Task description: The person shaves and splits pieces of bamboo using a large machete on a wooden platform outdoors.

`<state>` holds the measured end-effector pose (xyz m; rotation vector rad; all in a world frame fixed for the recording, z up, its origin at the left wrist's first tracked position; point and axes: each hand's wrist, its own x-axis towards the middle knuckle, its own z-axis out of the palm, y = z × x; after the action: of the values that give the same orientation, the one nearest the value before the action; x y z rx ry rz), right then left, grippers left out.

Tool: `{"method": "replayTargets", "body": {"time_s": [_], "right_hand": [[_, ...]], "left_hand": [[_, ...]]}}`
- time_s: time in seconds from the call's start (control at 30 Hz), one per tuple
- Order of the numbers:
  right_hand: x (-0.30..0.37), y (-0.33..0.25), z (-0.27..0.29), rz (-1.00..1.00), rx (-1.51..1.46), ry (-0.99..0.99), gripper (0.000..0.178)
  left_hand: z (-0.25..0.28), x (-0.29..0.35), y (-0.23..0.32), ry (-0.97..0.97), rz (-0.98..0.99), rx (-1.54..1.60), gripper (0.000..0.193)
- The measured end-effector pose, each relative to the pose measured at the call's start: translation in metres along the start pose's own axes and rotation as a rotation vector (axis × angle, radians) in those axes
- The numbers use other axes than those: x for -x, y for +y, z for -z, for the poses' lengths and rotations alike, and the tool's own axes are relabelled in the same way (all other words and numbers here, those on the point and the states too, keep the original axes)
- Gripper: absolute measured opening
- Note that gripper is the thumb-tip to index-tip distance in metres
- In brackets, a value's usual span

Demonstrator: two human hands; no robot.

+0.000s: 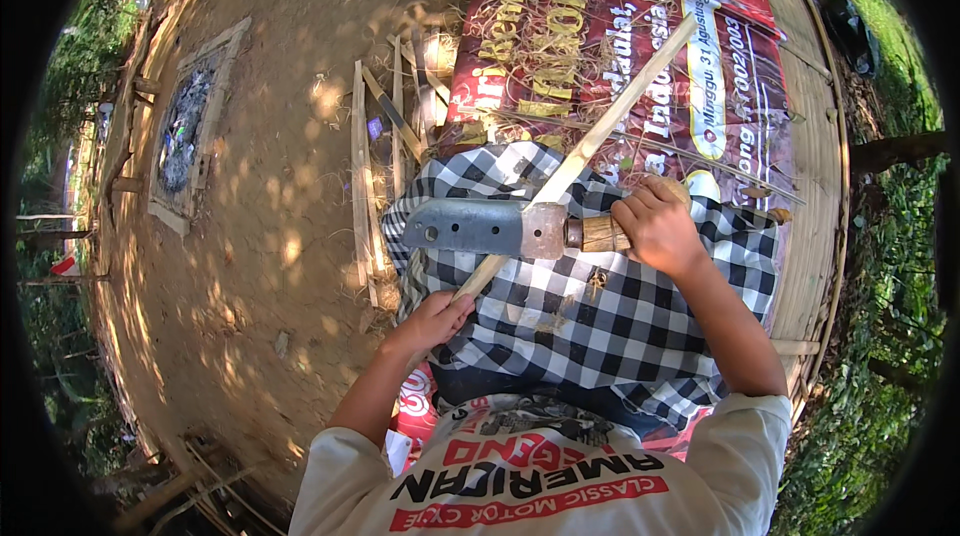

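Observation:
My right hand (660, 228) is wrapped round the wooden handle of a machete (470, 227), a broad grey blade with several small holes. The blade points left and lies across a long pale bamboo strip (615, 121), covering part of it. Near its lower end, my left hand (437, 319) grips the strip, which slants up and away to the right. Under both is a black-and-white checked cloth (560, 301) spread over my lap. Whether the blade's edge bites into the strip cannot be made out.
Ahead lies a dark red printed banner (740, 76) strewn with curly shavings (530, 36), on a bamboo platform (812, 186). Several split bamboo pieces (362, 166) rest left of the cloth. A framed ash pit (190, 126) is on the dirt ground farther left.

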<state>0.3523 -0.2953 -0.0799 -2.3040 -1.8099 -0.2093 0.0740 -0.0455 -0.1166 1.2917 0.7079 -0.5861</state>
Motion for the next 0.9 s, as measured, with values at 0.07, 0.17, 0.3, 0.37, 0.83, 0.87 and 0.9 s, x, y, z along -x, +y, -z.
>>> {"method": "replayTargets", "body": {"time_s": [0.07, 0.17, 0.3, 0.37, 0.83, 0.87, 0.9], "right_hand": [[0.006, -0.005, 0.000, -0.015, -0.006, -0.015, 0.025], [0.006, -0.030, 0.000, -0.132, -0.091, -0.099, 0.031], [-0.002, -0.065, -0.003, -0.176, -0.137, -0.100, 0.024], [-0.002, -0.059, -0.007, -0.082, -0.028, -0.047, 0.017], [-0.006, -0.081, -0.011, -0.132, -0.231, -0.141, 0.037], [-0.008, -0.081, -0.012, -0.093, -0.247, -0.139, 0.038], [-0.007, -0.083, -0.012, -0.068, -0.245, -0.144, 0.038]], "left_hand": [[0.002, -0.004, 0.003, -0.016, 0.018, -0.027, 0.037], [0.003, -0.007, 0.002, -0.028, 0.065, 0.011, 0.037], [0.003, -0.005, -0.002, -0.019, 0.053, 0.086, 0.038], [0.006, -0.003, -0.009, -0.015, 0.021, 0.100, 0.038], [0.002, -0.006, -0.001, -0.015, 0.028, 0.066, 0.039], [0.002, -0.007, -0.003, -0.018, 0.037, 0.075, 0.039], [0.004, -0.007, -0.005, -0.021, 0.046, 0.083, 0.039]]}}
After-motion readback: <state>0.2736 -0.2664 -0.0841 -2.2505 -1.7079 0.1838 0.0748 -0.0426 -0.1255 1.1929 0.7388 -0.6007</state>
